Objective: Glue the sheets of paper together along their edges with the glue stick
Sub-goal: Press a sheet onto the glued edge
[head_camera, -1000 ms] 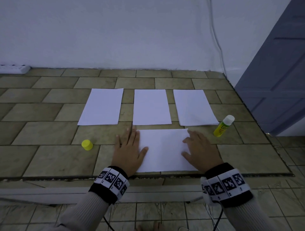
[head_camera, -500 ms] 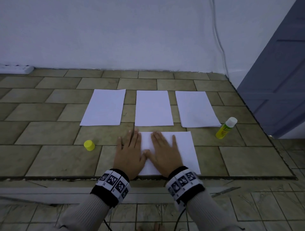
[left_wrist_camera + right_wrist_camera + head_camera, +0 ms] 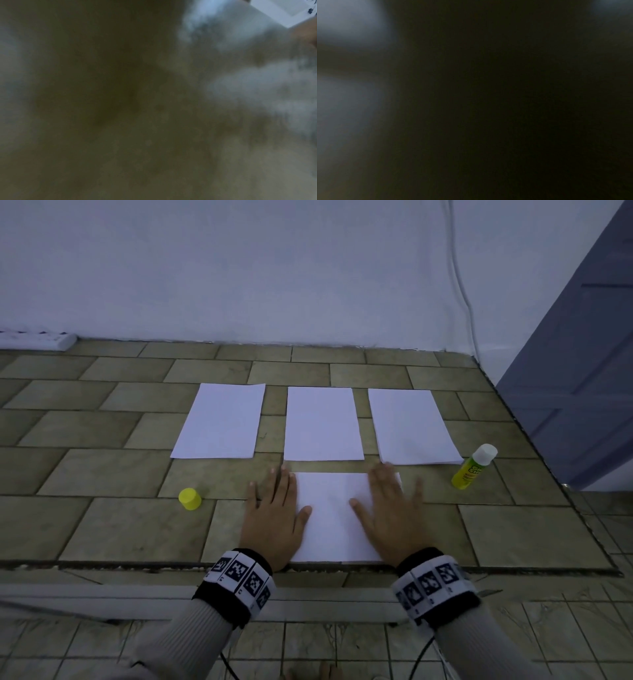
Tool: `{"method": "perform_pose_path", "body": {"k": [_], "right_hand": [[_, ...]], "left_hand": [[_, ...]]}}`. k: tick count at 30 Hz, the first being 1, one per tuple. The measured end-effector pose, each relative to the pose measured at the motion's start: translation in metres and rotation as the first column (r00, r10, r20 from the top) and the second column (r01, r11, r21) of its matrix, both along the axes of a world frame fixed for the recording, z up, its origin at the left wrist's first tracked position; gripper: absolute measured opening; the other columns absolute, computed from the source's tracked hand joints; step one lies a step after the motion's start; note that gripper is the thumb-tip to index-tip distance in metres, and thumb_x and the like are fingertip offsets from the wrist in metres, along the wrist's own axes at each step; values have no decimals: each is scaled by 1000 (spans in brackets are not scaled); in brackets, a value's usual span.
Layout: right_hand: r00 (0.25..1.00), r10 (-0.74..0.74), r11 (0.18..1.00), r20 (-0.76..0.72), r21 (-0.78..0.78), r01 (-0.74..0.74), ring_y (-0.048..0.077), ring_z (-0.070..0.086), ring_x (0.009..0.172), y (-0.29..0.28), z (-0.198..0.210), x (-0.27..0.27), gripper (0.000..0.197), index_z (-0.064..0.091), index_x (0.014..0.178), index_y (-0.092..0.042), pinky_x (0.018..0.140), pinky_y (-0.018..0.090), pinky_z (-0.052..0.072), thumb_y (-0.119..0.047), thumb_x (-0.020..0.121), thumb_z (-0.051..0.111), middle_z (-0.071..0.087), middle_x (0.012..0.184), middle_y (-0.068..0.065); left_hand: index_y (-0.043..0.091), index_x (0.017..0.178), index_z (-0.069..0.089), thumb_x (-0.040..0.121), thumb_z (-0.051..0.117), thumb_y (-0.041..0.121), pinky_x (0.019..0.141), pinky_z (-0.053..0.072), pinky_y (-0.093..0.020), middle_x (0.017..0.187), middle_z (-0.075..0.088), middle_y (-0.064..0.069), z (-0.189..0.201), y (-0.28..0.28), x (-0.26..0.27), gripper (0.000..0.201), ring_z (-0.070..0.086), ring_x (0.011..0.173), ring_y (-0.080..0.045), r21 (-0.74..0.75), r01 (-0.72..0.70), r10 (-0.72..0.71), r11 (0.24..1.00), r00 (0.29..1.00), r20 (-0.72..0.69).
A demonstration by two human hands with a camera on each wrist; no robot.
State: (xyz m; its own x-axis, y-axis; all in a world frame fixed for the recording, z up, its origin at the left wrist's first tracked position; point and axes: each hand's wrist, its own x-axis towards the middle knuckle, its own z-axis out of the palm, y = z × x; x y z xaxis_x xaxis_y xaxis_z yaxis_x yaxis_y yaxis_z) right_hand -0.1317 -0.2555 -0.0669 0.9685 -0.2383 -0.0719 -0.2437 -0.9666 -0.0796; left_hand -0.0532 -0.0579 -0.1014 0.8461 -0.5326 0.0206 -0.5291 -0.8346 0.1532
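Going from the left of the tiled floor (image 3: 102, 474): a yellow cap (image 3: 189, 498) stands alone, well apart from everything but nearest the left hand. Toward the far wall lie three white sheets in a row, the left sheet (image 3: 221, 421), the middle sheet (image 3: 322, 424) and the right sheet (image 3: 411, 428), with bare tile between them.

Near the floor's front edge lies the front sheet (image 3: 334, 518), just short of touching the middle sheet. The left hand (image 3: 274, 518) lies flat, fingers straight and close together, half on the tile and its thumb on the sheet's left margin. The right hand (image 3: 390, 515) lies flat with fingers spread over the sheet's right margin, holding nothing. Both wrist views are dark and blurred, which fits wrists resting low.

The uncapped glue stick (image 3: 474, 466) leans by the right sheet's near right corner.

The step in hand looks like pressing or smoothing the front piece; whether it is already two sheets bonded cannot be told. Next, one hand would likely need to lift off and fetch either another sheet or the glue stick.
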Motion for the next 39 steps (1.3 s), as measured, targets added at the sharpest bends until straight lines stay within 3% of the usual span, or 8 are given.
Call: {"method": "perform_pose_path", "body": {"k": [7, 10, 18, 23, 26, 29, 32, 39], "right_hand": [[967, 247, 949, 65, 186, -255, 13, -3, 148, 74, -11, 23, 100, 7, 153, -14, 116, 48, -13, -67, 75, -24, 5, 161, 1], [971, 235, 963, 45, 128, -239, 11, 0, 148, 57, -19, 19, 101, 9, 153, -15, 115, 49, -12, -70, 75, -25, 5, 161, -1], [997, 20, 1000, -74, 0, -20, 8, 2, 147, -50, -11, -22, 103, 6, 153, -18, 118, 50, 2, -73, 72, -27, 3, 161, -5], [995, 9, 1000, -98, -19, -11, 11, 7, 148, -54, -4, -25, 104, 11, 153, -15, 116, 52, 5, -71, 74, -28, 10, 160, -2], [994, -23, 998, -104, 51, 28, 14, 9, 148, -46, 12, -21, 79, 10, 153, -14, 117, 45, 11, -62, 91, 0, 9, 161, 0], [993, 61, 983, -100, 178, -42, 19, 35, 138, -36, 34, -13, 53, 26, 148, -15, 112, 36, 31, -38, 101, 35, 31, 154, 3], [983, 141, 963, -119, 245, -108, 22, 44, 130, -34, 44, 0, 47, 33, 143, -16, 106, 37, 38, -27, 99, 44, 41, 147, 4], [963, 150, 988, -224, 81, -135, 27, 43, 125, -40, 41, 20, 50, 32, 139, -11, 101, 42, 41, -29, 95, 47, 42, 139, 10]], "left_hand": [[-1, 140, 46, 100, 16, 46, 105, 35, -61, 148, 44, -16, -1, 3, 1, 69, 41, 137, -33, 32, 45, -46, 998, 999, 21], [-2, 138, 50, 96, 26, 42, 103, 38, -62, 146, 46, -16, 1, 2, 1, 65, 44, 135, -33, 19, 40, -41, 999, 999, 32], [2, 147, 36, 97, 16, 45, 113, 25, -58, 156, 31, -13, 0, 2, 0, 69, 28, 145, -29, 37, 17, -18, 999, 1000, 22], [2, 144, 41, 97, 21, 44, 110, 29, -59, 153, 37, -13, -1, 2, 1, 67, 34, 142, -29, 28, 25, -26, 999, 999, 24], [2, 146, 38, 98, 16, 49, 112, 27, -59, 155, 33, -13, -2, 2, 1, 71, 29, 145, -29, 22, 25, -26, 999, 999, 19], [5, 153, 17, 90, -6, 66, 119, 5, -55, 163, 9, -8, 2, 2, 1, 91, 6, 150, -24, 22, 35, -34, 999, 999, -21], [9, 155, -1, 73, -19, 80, 118, -9, -51, 163, -10, -5, 7, 3, 0, 110, -11, 150, -20, 89, 47, -40, 995, 996, -78], [8, 155, -1, 66, -21, 84, 119, -6, -53, 163, -8, -7, 10, 3, -1, 119, -11, 150, -22, 100, 45, -36, 994, 995, -89]]}}
